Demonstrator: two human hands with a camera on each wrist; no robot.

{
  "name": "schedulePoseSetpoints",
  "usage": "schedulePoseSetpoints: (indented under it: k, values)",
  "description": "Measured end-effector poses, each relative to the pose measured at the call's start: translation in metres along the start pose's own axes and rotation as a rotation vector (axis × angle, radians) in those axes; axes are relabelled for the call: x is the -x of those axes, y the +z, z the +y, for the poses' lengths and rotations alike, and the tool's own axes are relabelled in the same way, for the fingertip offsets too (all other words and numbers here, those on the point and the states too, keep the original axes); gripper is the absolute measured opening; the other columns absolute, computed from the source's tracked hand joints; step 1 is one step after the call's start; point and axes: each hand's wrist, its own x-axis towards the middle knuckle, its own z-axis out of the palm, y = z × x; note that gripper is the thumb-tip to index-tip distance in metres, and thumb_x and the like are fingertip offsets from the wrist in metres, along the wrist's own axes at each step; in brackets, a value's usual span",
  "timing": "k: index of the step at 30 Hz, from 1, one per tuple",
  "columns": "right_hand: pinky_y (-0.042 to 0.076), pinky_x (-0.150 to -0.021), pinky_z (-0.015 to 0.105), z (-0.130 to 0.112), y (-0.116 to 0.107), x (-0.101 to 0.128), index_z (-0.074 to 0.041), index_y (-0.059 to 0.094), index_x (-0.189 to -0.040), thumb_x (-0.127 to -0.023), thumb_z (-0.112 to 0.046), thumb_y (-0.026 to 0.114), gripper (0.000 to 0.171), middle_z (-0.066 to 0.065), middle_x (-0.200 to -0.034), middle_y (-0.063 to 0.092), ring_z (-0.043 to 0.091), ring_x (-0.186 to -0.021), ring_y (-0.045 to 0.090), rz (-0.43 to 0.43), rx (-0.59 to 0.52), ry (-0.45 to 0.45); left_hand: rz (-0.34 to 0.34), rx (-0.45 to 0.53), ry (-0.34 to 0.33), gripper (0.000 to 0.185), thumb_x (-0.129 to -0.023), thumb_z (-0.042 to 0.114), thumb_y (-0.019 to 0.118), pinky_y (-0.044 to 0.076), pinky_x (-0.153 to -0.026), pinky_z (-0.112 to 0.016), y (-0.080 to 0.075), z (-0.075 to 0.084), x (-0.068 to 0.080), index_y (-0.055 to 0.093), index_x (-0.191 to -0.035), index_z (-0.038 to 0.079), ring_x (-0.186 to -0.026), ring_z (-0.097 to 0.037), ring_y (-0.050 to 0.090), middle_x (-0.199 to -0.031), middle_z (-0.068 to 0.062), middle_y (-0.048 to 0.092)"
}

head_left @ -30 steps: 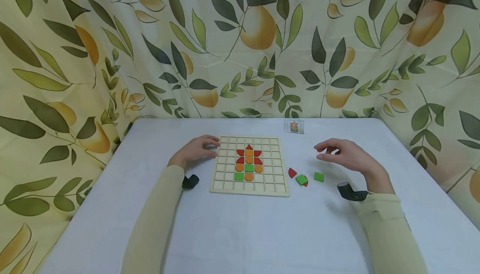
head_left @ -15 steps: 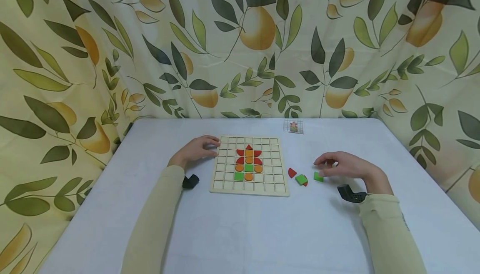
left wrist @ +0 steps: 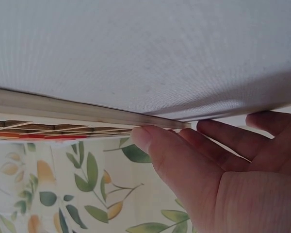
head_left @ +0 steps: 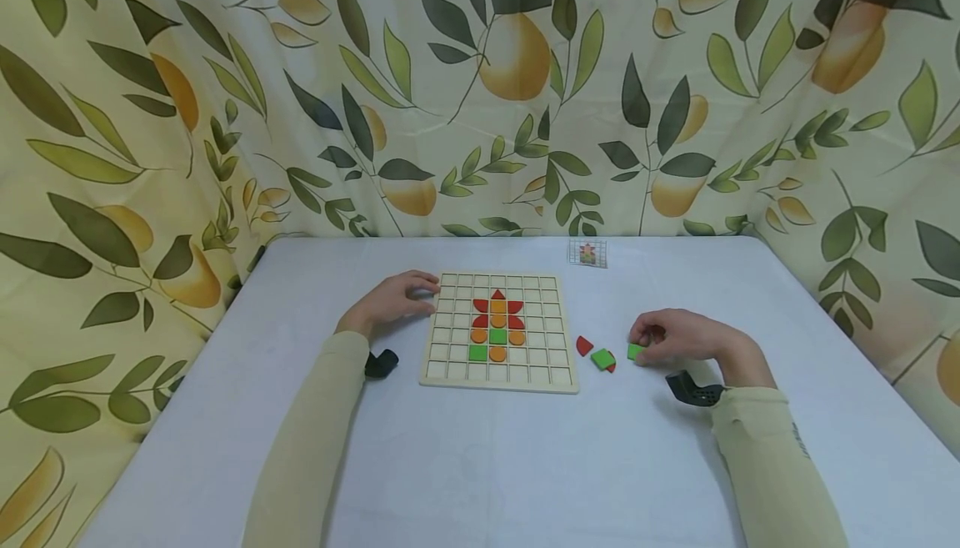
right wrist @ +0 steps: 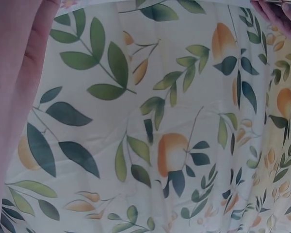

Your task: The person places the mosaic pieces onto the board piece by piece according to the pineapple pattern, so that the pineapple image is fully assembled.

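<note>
- While the left hand [head_left: 392, 301] rests at the left edge of the wooden grid board [head_left: 500, 331], its fingers lie nearly straight against the board's far-left corner; it holds nothing. Left wrist view confirms this: fingertips [left wrist: 141, 138] touch the board's edge [left wrist: 77, 112].
- Right hand [head_left: 678, 336] is down on the table [head_left: 480, 448], right of the board, fingers curled round a green square tile [head_left: 635, 352]. Thumb and fingertips pinch it; tile looks to sit on the table surface, but whether it is lifted I cannot tell.
- Right wrist view shows only the leaf-and-pear curtain [right wrist: 174, 145] and slivers of the hand, so no grip detail from there.
- Loose pieces just left of the right hand: a second green square [head_left: 602, 359] lying partly on a red piece [head_left: 611, 364], and another red piece [head_left: 584, 345] nearer the board.
- Board: pieces fill the centre columns. Red triangle on top, red petal shapes flanking orange circles, a green square in the middle, another green square low left next to an orange circle.
- Small pattern card [head_left: 588, 253] stands at the far table edge, behind the board's right corner.
- Both arms in beige sleeves, black wrist cameras by each forearm.
</note>
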Motion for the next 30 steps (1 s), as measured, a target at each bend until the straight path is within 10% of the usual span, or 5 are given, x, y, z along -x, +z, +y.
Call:
schedulePoseSetpoints:
  k: [30]
  values:
    - [0.042,-0.071,0.028,0.0032,0.0036,-0.0033,-0.015,0.059,-0.103,-0.081,-0.025,0.069,0.026,0.001,-0.091,0.055,0.018,-0.086,0.048,0.038,0.009,0.032,0.002,-0.017,0.001,0.039,-0.080,0.031,0.071,0.020,-0.114,-0.040,0.0004,-0.0011,-0.0009,0.062,-0.117,0.022,-0.135,-0.016,0.030,-0.136,0.009,0.046]
